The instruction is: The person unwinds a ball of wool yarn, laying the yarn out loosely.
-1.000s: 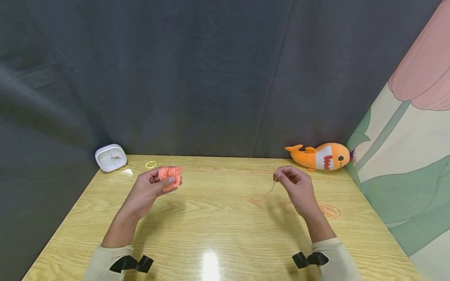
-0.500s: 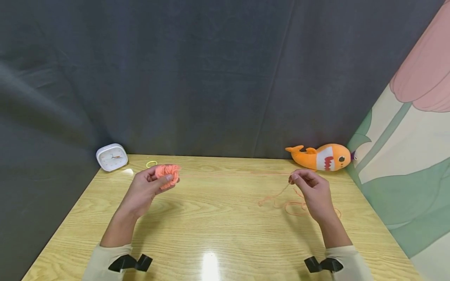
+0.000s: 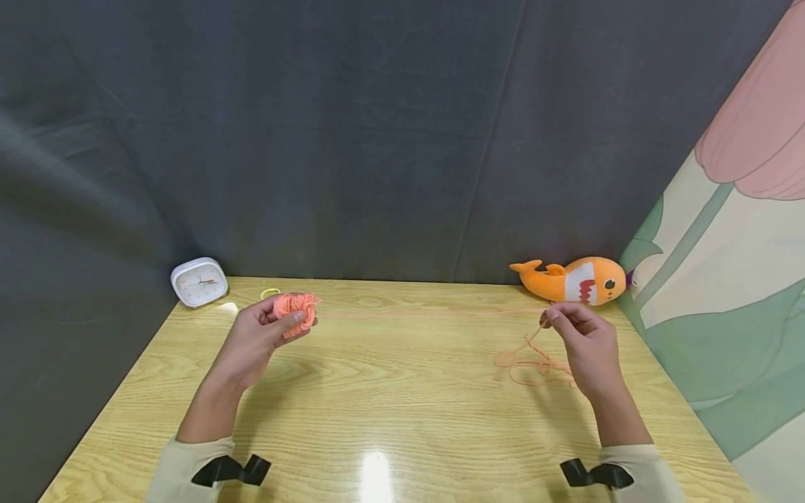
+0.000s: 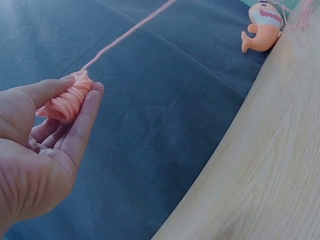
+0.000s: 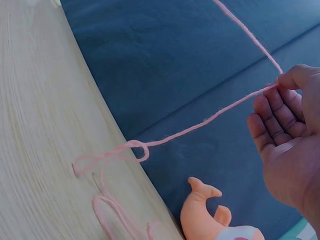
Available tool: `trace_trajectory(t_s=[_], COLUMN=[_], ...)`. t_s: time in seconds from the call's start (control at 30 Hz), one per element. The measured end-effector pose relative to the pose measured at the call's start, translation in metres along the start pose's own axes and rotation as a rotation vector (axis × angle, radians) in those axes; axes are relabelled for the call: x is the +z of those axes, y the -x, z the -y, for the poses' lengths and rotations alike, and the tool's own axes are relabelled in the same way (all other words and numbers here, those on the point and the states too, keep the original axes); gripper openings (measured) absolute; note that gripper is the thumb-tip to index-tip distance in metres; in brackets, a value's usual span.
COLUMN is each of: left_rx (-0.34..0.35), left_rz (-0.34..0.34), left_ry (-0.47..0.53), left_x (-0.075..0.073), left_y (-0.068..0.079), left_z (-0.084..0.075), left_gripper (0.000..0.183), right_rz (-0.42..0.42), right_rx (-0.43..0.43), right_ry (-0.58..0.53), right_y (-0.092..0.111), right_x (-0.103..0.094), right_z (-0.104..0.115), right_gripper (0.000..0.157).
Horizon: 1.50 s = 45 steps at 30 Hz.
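Observation:
A small wound bundle of coral yarn [image 3: 295,311] sits in my left hand [image 3: 251,344], held between the thumb and the fingers. In the left wrist view the yarn bundle [image 4: 70,102] shows its wraps side on, and one strand [image 4: 131,31] runs away from its tip. That strand crosses above the table to my right hand [image 3: 585,342], whose thumb and forefinger pinch it. Below the pinch, the loose yarn [image 5: 210,120] slopes down to the table. Loops of slack yarn [image 3: 534,370] lie on the wood beside the right hand.
An orange plush shark [image 3: 575,281] lies at the back right, against the dark curtain [image 3: 377,140]. At the back left stands a white clock [image 3: 199,282]. A yellow ring [image 3: 270,293] lies behind the left hand on the wooden table [image 3: 390,398].
My right hand has moved to the right, drawing the strand out longer between the hands. The slack yarn has shifted on the table. My left hand has drifted slightly left with the bundle.

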<state>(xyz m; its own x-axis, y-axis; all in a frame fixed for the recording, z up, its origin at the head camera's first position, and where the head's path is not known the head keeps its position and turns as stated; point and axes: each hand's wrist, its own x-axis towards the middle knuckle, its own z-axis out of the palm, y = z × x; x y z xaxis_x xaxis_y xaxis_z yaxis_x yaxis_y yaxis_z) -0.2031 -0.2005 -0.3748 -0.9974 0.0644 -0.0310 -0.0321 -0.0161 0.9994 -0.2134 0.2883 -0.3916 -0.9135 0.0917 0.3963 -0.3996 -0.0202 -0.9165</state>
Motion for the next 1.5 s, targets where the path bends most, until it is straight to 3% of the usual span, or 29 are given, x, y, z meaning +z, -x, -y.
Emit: trace_trajectory(t_s=[0.37, 0.77, 1.5], left_rx=[0.022, 0.014, 0.012], left_rz=[0.009, -0.006, -0.011], left_ry=[0.022, 0.029, 0.025], left_x=[-0.001, -0.002, -0.003], left_y=[0.000, 0.002, 0.001], left_z=[0.000, -0.001, 0.001], left_gripper=[0.048, 0.050, 0.050], right_rz=[-0.080, -0.176, -0.326], right_rx=[0.030, -0.003, 0.089], right_ry=[0.014, -0.086, -0.169], right_y=[0.000, -0.003, -0.004], right_x=[-0.025, -0.046, -0.093], right_z=[0.003, -0.003, -0.018], right_gripper=[0.014, 0.011, 0.008])
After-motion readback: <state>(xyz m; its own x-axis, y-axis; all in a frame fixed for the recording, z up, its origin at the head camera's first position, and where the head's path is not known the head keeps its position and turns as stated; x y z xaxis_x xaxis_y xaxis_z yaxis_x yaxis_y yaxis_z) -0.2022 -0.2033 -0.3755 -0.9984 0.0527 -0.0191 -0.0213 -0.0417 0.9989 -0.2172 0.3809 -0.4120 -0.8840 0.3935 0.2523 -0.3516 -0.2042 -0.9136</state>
